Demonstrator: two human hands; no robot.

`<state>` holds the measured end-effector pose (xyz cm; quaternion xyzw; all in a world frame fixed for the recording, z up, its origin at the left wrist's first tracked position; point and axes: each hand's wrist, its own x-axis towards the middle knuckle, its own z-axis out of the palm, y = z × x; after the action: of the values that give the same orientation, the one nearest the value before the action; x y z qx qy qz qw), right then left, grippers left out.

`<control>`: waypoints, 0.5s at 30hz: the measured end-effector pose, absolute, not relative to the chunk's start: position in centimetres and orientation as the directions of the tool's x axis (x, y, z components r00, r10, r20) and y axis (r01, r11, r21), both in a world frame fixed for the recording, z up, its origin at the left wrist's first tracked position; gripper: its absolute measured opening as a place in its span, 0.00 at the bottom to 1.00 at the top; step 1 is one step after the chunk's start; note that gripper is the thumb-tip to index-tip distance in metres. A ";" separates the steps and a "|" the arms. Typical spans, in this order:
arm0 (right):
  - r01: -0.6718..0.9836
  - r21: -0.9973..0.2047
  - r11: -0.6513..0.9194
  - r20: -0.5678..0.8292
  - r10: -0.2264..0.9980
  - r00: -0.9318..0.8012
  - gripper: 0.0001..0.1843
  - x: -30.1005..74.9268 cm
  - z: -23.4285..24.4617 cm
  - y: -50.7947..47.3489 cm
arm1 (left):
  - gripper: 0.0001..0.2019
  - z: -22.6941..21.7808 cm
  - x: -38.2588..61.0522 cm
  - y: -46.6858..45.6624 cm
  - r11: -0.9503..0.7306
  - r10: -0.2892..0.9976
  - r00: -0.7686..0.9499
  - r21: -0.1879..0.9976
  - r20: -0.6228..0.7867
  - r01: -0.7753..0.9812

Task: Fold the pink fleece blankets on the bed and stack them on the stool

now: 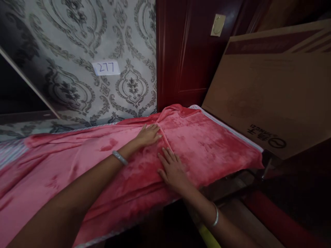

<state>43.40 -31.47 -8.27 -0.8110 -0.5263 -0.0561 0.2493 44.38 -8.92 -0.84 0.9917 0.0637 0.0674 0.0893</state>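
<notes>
Plainly, neither grip is closed on anything: our left hand [148, 135] lies palm down with its fingers extended, and our right hand [173, 168] rests just beside it, nearer to us, fingers spread and a little bent. Both touch the pink-red plush blanket [212, 144], beside a slanting crease [165, 138] that runs past our fingertips. To smooth this stretch well, we would judge it best to keep the palms flat, let the left hand steady the cloth and sweep the right away from the crease with light, even pressure; pushing hard could simply ruck up a fresh fold. The bunched fold [172, 110] by the wall probably wants easing out too. The blanket is draped along a narrow bed [227, 126], with a striped sheet [11, 151] showing at the left and a pale edge at the right. Beyond that edge leans a big cardboard carton [243, 89], whose logo and lettering [271, 139] seem to read YANGZI with Chinese characters; the print in its dark upper band is too dim for us to make out. On the patterned wallpaper [133, 86], a white paper label [106, 68] bears a handwritten 277.
</notes>
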 end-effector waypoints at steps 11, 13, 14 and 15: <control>0.911 -0.305 -0.277 0.455 0.798 0.395 0.31 44.0 -12.7 -31.6 | 0.32 -5.5 45.5 -9.0 -0.963 0.256 0.962 0.110 0.097 0.245; 0.918 -0.293 -0.269 0.481 0.788 0.384 0.30 44.3 -13.4 -31.7 | 0.32 -5.4 45.3 -9.2 -0.961 0.258 0.962 0.127 0.086 0.247; 0.922 -0.286 -0.262 0.498 0.781 0.376 0.30 44.5 -13.8 -31.8 | 0.33 -5.3 45.3 -9.3 -0.958 0.262 0.962 0.139 0.076 0.250; 0.926 -0.279 -0.254 0.515 0.774 0.368 0.29 44.6 -14.1 -31.8 | 0.33 -5.1 45.3 -9.4 -0.957 0.260 0.964 0.152 0.057 0.249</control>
<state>44.64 -31.83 -14.14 -0.7799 -0.5449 -0.1378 0.2754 45.26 -9.38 -5.14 0.9883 0.1286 0.0384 0.0721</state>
